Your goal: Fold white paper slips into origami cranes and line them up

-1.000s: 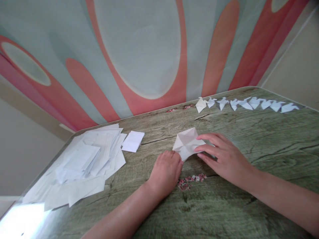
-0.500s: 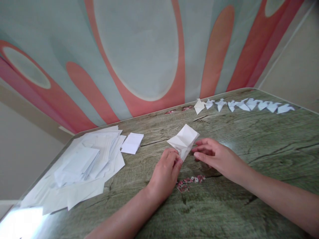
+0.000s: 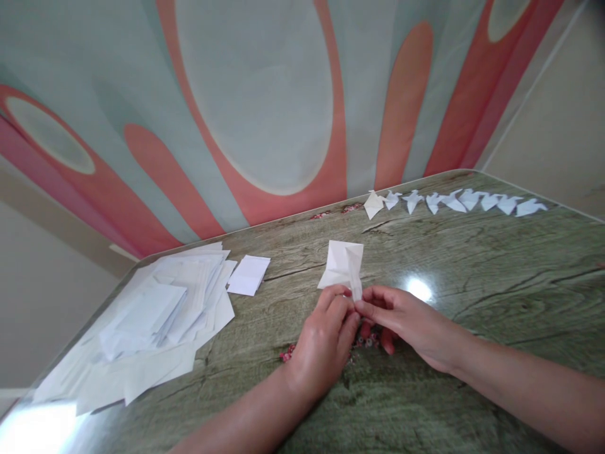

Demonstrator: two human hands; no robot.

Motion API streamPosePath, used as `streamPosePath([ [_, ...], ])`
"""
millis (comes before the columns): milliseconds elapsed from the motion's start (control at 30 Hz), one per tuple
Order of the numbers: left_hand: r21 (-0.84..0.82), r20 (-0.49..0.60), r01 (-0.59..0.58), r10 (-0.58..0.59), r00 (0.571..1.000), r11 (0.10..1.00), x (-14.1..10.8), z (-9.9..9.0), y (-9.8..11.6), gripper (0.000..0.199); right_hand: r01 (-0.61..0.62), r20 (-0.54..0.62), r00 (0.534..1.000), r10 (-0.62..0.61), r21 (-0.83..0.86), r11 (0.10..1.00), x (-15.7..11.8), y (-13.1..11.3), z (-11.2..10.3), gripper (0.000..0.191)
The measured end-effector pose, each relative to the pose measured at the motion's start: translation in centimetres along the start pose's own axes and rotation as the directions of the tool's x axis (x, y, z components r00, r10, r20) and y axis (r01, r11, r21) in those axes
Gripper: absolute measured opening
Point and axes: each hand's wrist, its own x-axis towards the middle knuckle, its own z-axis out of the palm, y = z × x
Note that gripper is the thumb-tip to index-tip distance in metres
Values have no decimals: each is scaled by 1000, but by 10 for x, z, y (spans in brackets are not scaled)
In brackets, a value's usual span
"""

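A creased piece of white folded paper (image 3: 341,263) stands up from my fingers above the middle of the table. My left hand (image 3: 328,328) pinches its lower part, the fingers closed and partly covering the bottom end. From the right, my right hand (image 3: 394,315) has its thumb and index finger closed on the paper's lower right edge. Both hands' fingertips meet there, so the lowest tip of the paper is hidden.
A loose heap of white sheets (image 3: 161,353) covers the table's left side, with a small folded stack (image 3: 249,275) beside it. Several white folded paper birds (image 3: 413,202) line the far right edge. A patterned wall (image 3: 255,94) rises behind the wooden table (image 3: 472,271).
My right hand has moved left and down onto the paper's lower edge and closed on it. The paper has turned more upright in my left hand.
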Motion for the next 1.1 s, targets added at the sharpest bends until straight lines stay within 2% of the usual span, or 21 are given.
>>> streamPosePath([
  [133, -14, 4, 0, 0, 1000, 1000, -1, 1, 4, 14, 62, -31, 997, -67, -144, 988, -1, 2, -1, 28],
  [233, 8, -13, -34, 34, 999, 999, -3, -2, 5, 12, 145, -82, 979, -188, -368, 919, -2, -3, -7, 24],
  [267, 37, -59, -46, 48, 997, 998, -3, -5, 4, 11, 182, -99, 962, -254, -460, 869, -2, -4, -9, 22],
  [333, 134, -222, -46, 76, 972, 990, -4, -13, 3, 12, 254, -104, 906, -410, -641, 724, -3, -7, -14, 16],
  [400, 247, -398, -26, 126, 909, 969, -2, -24, 1, 21, 303, -54, 839, -542, -780, 547, -3, -7, -19, 9],
  [433, 297, -449, -19, 158, 879, 955, -1, -29, 0, 26, 319, -16, 808, -588, -829, 460, -3, -7, -21, 8],
  [500, 375, -463, -40, 225, 857, 926, 0, -37, 0, 35, 339, 50, 757, -651, -882, 326, -3, -7, -24, 9],
  [600, 432, -354, -96, 267, 896, 897, 1, -41, 2, 44, 366, 92, 697, -711, -899, 242, -5, -8, -26, 9],
  [700, 467, -222, -157, 287, 932, 870, 0, -39, 4, 51, 421, 98, 658, -747, -870, 256, -6, -11, -24, 7],
  [833, 458, -129, -212, 301, 945, 863, -1, -39, 1, 45, 480, 78, 681, -728, -799, 363, -8, -15, -21, 7],
  [967, 360, -183, -230, 310, 933, 904, -3, -38, -5, 38, 499, 59, 724, -687, -732, 464, -10, -17, -17, 8],
  [1100, 247, -227, -167, 225, 947, 954, -3, -32, -7, 35, 494, 33, 743, -669, -702, 513, -14, -20, -15, 9],
])
